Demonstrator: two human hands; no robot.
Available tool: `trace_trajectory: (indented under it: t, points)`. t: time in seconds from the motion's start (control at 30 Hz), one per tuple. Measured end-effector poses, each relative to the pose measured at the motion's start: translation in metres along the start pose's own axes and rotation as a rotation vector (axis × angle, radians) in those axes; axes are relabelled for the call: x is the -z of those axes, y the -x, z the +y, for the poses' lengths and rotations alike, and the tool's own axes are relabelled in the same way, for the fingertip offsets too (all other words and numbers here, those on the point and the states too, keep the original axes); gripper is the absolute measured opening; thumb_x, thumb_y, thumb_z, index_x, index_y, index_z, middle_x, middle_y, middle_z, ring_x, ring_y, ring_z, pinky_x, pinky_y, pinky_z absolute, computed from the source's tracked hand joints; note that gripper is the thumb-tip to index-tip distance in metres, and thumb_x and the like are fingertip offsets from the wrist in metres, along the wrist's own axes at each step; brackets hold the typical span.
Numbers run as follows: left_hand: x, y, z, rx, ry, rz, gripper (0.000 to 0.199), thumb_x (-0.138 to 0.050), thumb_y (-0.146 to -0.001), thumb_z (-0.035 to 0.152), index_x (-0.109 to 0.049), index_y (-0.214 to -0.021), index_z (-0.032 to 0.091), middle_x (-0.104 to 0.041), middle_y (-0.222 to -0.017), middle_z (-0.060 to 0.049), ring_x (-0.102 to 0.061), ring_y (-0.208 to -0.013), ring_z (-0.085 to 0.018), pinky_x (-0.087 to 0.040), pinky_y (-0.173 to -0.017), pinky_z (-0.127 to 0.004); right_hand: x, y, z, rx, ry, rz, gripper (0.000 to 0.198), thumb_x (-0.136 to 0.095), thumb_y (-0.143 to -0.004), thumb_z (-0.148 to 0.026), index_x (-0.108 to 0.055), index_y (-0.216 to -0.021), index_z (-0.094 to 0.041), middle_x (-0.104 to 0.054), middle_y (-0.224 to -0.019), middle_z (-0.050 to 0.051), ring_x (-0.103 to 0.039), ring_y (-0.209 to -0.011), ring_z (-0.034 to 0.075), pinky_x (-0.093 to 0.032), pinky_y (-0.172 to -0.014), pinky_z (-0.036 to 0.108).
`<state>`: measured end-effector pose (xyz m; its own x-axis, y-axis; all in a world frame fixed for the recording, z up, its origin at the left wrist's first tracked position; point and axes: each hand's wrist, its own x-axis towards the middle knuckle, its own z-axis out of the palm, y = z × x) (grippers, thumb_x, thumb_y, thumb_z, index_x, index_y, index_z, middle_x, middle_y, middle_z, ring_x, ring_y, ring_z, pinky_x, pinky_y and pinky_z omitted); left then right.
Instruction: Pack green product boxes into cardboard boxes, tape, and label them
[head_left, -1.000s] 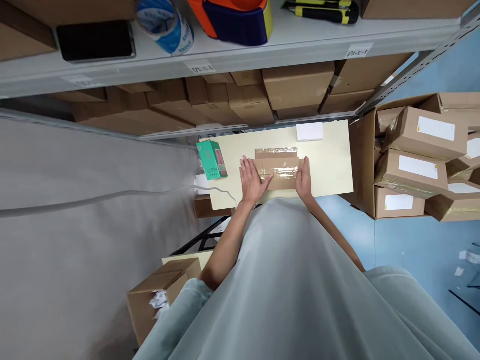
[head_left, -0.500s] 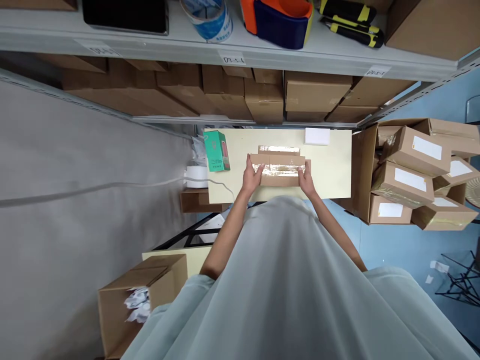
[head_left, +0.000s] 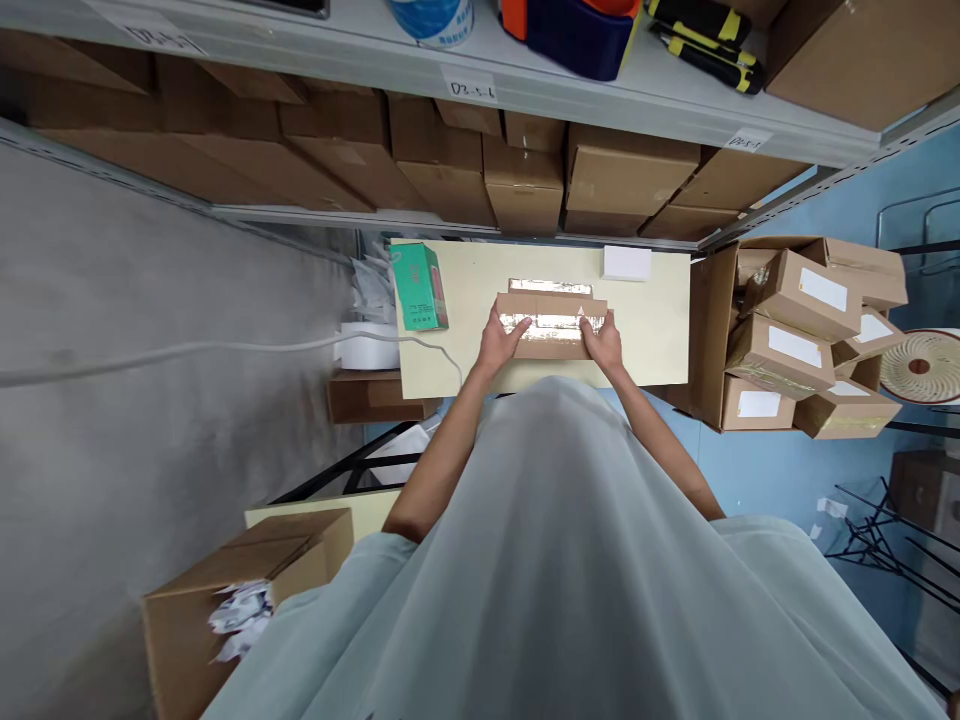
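A small brown cardboard box [head_left: 553, 346] with shiny clear tape across it is held between my two hands over the cream table [head_left: 652, 345]. My left hand [head_left: 498, 340] grips its left end, thumb on the taped face. On the right end my right hand [head_left: 604, 343] closes in the same way, with its thumb lying on the tape. The fingers beneath the box are hidden. Just behind it shows another taped cardboard piece [head_left: 551, 287]; whether it is part of the same box I cannot tell.
A green box [head_left: 418, 287] stands at the table's left, a white box [head_left: 627, 263] at the back right. To the right, a large carton [head_left: 709, 340] holds several labelled boxes. Shelves [head_left: 510, 85] with cartons and tools rise in front. A white cable [head_left: 300, 346] crosses the left side.
The view has shifted slightly. My right thumb has moved inward over the taped face, and the box is turned a little in my hands.
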<state>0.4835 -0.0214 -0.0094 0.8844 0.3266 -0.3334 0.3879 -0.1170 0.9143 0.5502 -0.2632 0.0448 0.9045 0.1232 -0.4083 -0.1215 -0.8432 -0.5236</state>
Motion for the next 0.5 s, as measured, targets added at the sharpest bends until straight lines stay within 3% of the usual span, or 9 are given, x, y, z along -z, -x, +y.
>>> trace_trajectory:
  t: [0.1,0.23,0.37,0.5]
  points:
    - [-0.001,-0.001,-0.003,0.006,0.015,0.004,0.103,-0.084,-0.09,0.075,-0.05,-0.167,0.017,-0.07,-0.157,-0.021,-0.066,-0.151,-0.035,-0.046,-0.134,-0.056,0.0,-0.006,-0.013,-0.215,-0.001,0.031,0.071,-0.055,-0.111,-0.072,-0.059,-0.151,-0.013,-0.079,-0.14,0.023,-0.077,-0.127,0.038,-0.063,-0.104,0.047]
    - [-0.002,-0.001,-0.004,-0.014,0.022,0.011,0.111,-0.084,-0.088,0.077,-0.043,-0.173,0.019,-0.07,-0.157,-0.021,-0.067,-0.149,-0.035,-0.046,-0.133,-0.055,-0.003,-0.011,-0.02,-0.289,0.022,0.056,0.075,-0.046,-0.112,-0.078,-0.063,-0.147,-0.013,-0.08,-0.138,0.024,-0.078,-0.126,0.038,-0.063,-0.1,0.045]
    - [-0.002,0.0,-0.003,-0.036,0.016,0.014,0.114,-0.082,-0.087,0.083,-0.042,-0.173,0.019,-0.07,-0.156,-0.021,-0.067,-0.148,-0.036,-0.048,-0.133,-0.054,-0.006,-0.013,-0.014,-0.234,0.067,0.046,0.076,-0.032,-0.117,-0.074,-0.064,-0.148,-0.014,-0.08,-0.138,0.023,-0.079,-0.126,0.035,-0.062,-0.103,0.042]
    - [-0.002,0.0,-0.003,-0.036,0.01,0.024,0.112,-0.08,-0.087,0.085,-0.045,-0.171,0.019,-0.071,-0.156,-0.021,-0.068,-0.147,-0.037,-0.049,-0.132,-0.055,-0.004,-0.015,-0.001,-0.12,-0.004,0.012,0.075,-0.037,-0.117,-0.074,-0.058,-0.156,-0.014,-0.078,-0.145,0.022,-0.077,-0.13,0.03,-0.06,-0.108,0.038]
